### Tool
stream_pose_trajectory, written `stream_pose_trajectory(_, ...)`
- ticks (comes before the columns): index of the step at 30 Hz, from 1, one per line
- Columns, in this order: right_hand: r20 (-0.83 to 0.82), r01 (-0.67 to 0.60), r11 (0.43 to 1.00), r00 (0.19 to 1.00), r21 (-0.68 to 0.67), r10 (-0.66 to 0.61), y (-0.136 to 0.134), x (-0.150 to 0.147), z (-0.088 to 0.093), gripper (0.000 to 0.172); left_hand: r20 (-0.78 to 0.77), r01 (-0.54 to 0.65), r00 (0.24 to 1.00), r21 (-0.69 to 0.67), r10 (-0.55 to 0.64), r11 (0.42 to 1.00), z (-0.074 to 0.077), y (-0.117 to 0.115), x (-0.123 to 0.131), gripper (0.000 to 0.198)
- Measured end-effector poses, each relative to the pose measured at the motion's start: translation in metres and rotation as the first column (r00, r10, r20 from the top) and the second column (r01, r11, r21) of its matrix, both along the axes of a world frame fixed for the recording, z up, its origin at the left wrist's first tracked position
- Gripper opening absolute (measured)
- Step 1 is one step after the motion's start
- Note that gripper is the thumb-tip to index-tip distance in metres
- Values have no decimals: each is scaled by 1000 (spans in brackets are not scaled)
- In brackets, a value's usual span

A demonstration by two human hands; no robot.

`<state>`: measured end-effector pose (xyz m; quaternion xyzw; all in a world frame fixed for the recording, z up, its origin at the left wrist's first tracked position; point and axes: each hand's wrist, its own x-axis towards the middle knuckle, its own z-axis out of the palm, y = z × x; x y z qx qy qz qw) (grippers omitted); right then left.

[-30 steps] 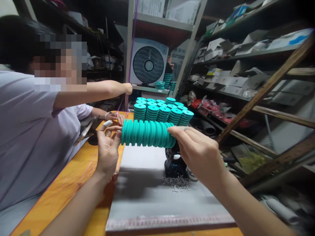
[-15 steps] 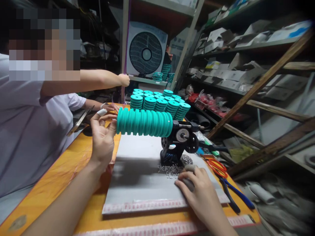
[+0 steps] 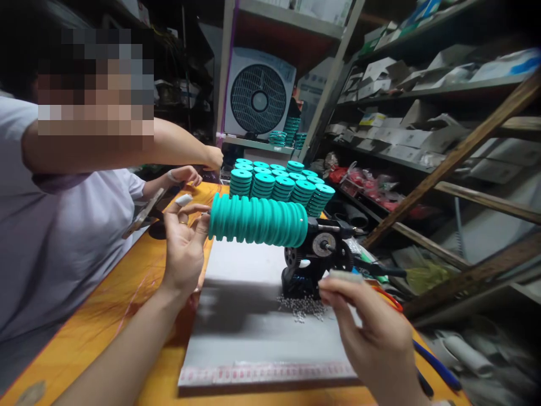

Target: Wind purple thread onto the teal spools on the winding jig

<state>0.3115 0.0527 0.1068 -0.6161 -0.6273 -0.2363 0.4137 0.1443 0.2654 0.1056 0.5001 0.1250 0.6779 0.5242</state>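
Observation:
A green ribbed spool (image 3: 257,221) lies sideways on a black hand-cranked winding machine (image 3: 321,254). At its left end, my left hand (image 3: 183,242) has thumb and forefinger closed on the end, where a bit of metal shows; one finger wears a white wrap. My right hand (image 3: 372,324), raised in front of the machine, has thumb and forefinger pinched together, and whatever is between them is too small to make out. A grey wrap covers its forefinger. Small silvery beads (image 3: 301,307) lie scattered on the white board (image 3: 245,338) beneath the machine.
Several stacks of green spools (image 3: 264,183) stand behind the machine. Blue-handled pliers (image 3: 437,363) lie at the right, partly behind my right hand. A co-worker (image 3: 76,225) sits at the left of the orange table (image 3: 105,321). A box fan (image 3: 260,96) stands behind.
My right hand has risen off the board beside the beads, its fingers now pinched. My left hand stays at the spool's end. The co-worker's nearer hand has drawn back and up.

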Motion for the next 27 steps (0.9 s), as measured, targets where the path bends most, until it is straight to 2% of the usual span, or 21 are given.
stream_pose_trajectory(4,157,-52,992,987,111,34,35,-15,65,20,-16,-8,1000,16,8,1000,-1,2,-1,39)
stream_pose_trajectory(7,242,-46,990,970,130,14,59,-18,87,16,-19,-8,1000,14,9,1000,-2,3,-1,40)
stream_pose_trajectory(11,297,-11,995,955,99,-19,72,-15,88,12,-15,-7,1000,0,7,1000,-2,2,-2,39)
stream_pose_trajectory(22,397,13,994,916,106,-55,73,-13,80,14,-13,-2,1000,3,2,1000,-1,1,-1,37)
stream_pose_trajectory(27,483,11,997,874,82,-50,75,-11,74,23,-7,-5,1000,19,5,1000,1,-1,-1,37)
